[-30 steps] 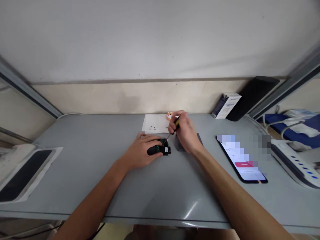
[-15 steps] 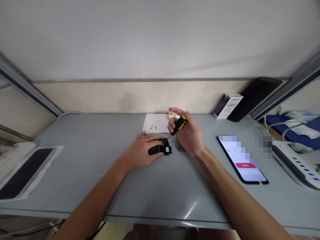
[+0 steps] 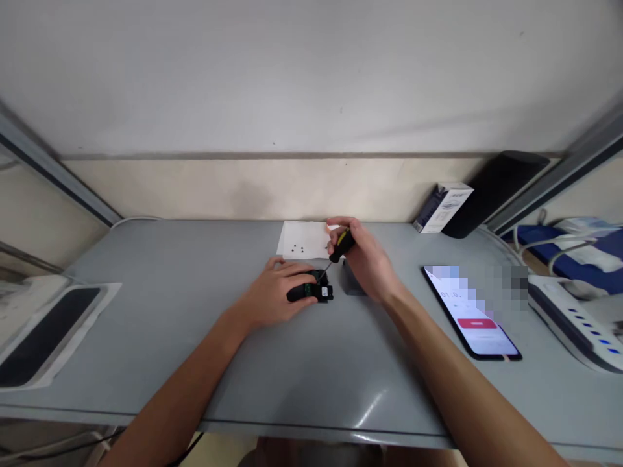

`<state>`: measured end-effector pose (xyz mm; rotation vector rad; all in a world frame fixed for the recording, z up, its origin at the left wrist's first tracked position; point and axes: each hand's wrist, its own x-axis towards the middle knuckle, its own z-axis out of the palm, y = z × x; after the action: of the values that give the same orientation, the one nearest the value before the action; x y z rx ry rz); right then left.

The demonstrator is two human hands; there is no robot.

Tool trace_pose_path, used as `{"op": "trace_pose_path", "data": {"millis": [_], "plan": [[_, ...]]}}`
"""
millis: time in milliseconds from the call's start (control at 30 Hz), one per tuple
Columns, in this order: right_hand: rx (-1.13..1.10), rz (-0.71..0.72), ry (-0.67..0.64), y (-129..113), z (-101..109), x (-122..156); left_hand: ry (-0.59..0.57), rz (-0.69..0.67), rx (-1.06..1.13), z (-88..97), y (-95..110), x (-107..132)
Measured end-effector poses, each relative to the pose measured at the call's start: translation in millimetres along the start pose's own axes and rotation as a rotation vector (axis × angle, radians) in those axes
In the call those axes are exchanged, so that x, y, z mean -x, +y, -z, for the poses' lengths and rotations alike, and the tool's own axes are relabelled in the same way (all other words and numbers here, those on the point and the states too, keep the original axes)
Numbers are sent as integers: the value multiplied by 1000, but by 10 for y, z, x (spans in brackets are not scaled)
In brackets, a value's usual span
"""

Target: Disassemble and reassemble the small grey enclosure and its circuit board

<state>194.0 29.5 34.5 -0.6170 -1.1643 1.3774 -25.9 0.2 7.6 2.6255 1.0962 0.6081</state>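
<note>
My left hand point(image 3: 275, 293) grips a small black device point(image 3: 324, 292) with a green circuit board and a white label, pressing it to the desk between thumb and fingers. Its exact kind I cannot make out. In my right hand point(image 3: 367, 259) is a black and yellow screwdriver point(image 3: 343, 246), held at a slant. Its shaft runs down left to the device, and the tip is at the board, too small to see clearly. Just behind lies a white sheet of paper point(image 3: 306, 237) with several tiny dark screws point(image 3: 298, 248). A dark grey part point(image 3: 352, 283) lies below my right wrist, partly covered.
On the right lie a lit phone point(image 3: 472, 318) and a white power strip point(image 3: 579, 318). A drink carton point(image 3: 444, 207) and a black cylinder point(image 3: 496, 191) stand against the back wall. A dark phone-like slab point(image 3: 46, 334) rests on white packaging at the left. The grey desk's front edge point(image 3: 292, 427) is near.
My right hand has shifted slightly left and turned, and the screwdriver handle has tilted lower. My left hand and the device stay nearly in place.
</note>
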Motion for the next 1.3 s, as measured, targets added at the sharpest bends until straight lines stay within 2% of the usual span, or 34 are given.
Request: {"op": "trace_pose_path", "data": {"millis": [200,333,433,633,800,933,1067,1167,1300], "plan": [[109,11,124,91,12,-11,-12,-1,-10,5,6,1],[444,110,122,83,17,9,-20,3,-28,11,5,2],[669,102,192,51,81,-1,-23,8,-19,16,5,1],[669,145,433,46,285,-74,-6,42,44,35,20,9],[797,95,476,70,381,-89,88,91,84,43,19,11],[777,98,487,68,379,-91,221,144,83,21,-1,-6],[593,67,505,49,321,-87,361,229,83,-21,-42,-27],[469,29,482,51,252,-87,386,285,88,-46,-85,-33],[296,0,445,72,165,-88,347,323,138,-62,-119,-30]]}}
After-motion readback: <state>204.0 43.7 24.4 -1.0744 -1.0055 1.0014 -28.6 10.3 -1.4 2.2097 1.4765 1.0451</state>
